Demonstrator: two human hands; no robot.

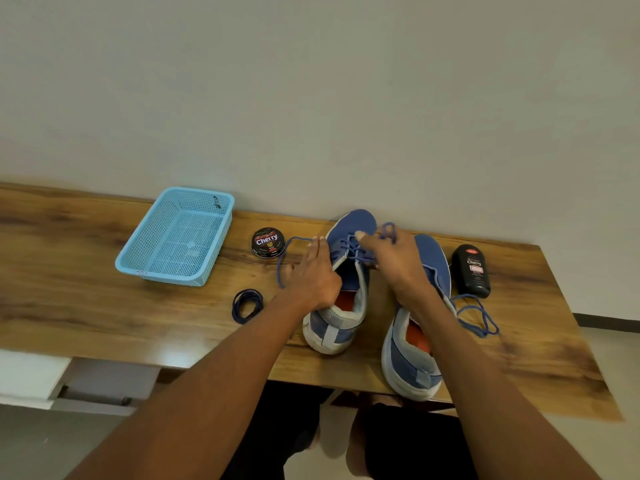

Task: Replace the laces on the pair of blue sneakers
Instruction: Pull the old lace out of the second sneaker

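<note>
1. At the left of the frame a light-blue basket (176,237) sits on the worktop (69,271). A small dark item lies in its far corner, too small to tell.
2. Right of the basket stands a round polish tin (268,242). Below it, toward lower centre, lies a coiled dark lace (247,305), apart from both hands; I judge it to be a replacement lace, not yet used.
3. Your left hand (313,271) rests on the left side of the left sneaker (341,282) with its fingers fairly straight, bracing the shoe, not gripping it as far as I can see.
4. The old blue lace (289,258) is partly out of the eyelets: a long loose end trails left past your left hand toward the tin.
5. Your right hand (394,261) is over the same shoe's eyelets, fingers curled around a bunch of that lace near the toe.
6. So the step in hand looks like unlacing the first shoe. Next, you likely need to pull each crossing free row by row while the left hand holds the shoe down.
7. The right sneaker (420,327) stands just beside, under your right forearm, its own lace (476,317) loosened and spilling to the right.
8. At the far right lies a black polish bottle (471,270).
</note>
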